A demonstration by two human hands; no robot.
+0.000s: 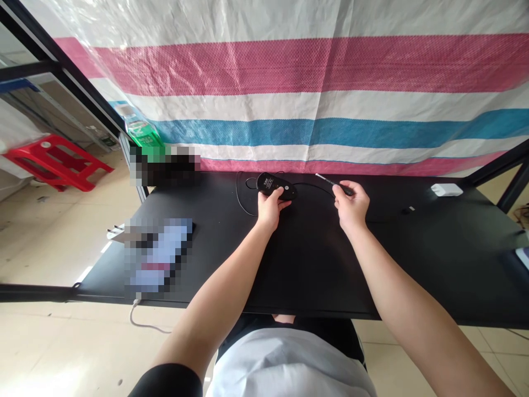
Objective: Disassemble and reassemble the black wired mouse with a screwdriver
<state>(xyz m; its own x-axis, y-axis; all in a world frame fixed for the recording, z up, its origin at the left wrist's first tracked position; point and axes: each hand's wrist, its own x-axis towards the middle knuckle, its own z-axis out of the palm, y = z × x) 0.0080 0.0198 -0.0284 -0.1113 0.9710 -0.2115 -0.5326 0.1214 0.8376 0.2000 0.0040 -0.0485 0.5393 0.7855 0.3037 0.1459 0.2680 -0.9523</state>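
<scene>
A black mouse (pixel 275 185) lies at the far middle of the black surface (pixel 314 259), turned belly up so that a pale label shows on its underside. The left hand (pixel 270 208) grips its near end, fingers curled around the body. The mouse's thin black cable (pixel 239 193) loops on the surface to the left of it and behind it.

Just to the right, apart from the mouse, the right hand (pixel 351 207) is clenched around the dark handle of a screwdriver (pixel 326 180). The silver shaft points up and to the left, toward the mouse, and its tip stops short of it.

Farther right on the surface sits a white adapter (pixel 446 189), with a small dark-and-white piece (pixel 409 209) nearer the person. At the far left corner stands a green-labelled bottle (pixel 142 132). A striped pink, white and blue tarp (pixel 289 71) hangs behind the surface. A red stool (pixel 58 162) stands on the tiled floor well to the left, and a white cord (pixel 140 320) hangs below the near left edge.
</scene>
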